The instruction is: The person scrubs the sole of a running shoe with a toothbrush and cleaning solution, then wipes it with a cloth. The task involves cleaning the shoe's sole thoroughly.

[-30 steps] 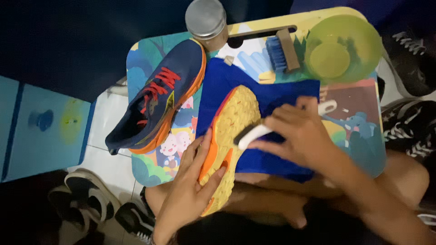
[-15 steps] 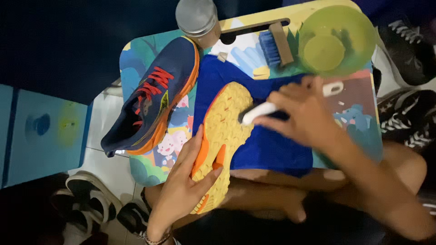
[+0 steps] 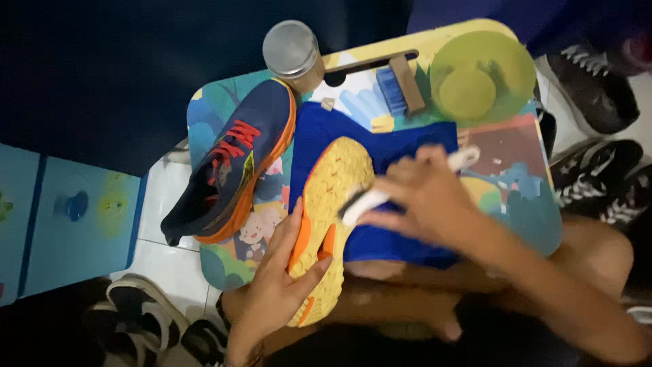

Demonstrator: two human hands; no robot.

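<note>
The left hand clasps the side of a yellow-soled shoe turned sole-up on a blue cloth over the colourful desk. The right hand, blurred, grips a white brush whose head touches the sole. A navy shoe with red laces lies just beside it, and a wooden brush, a green bowl and a metal-lidded jar stand at the far edge.

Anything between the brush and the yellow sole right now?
Nothing visible. The right hand holds the white brush with its head against the yellow sole of the upturned shoe, no object between them. The left hand grips the shoe's edge lower down, clear of the brush. The right hand is blurred.
</note>
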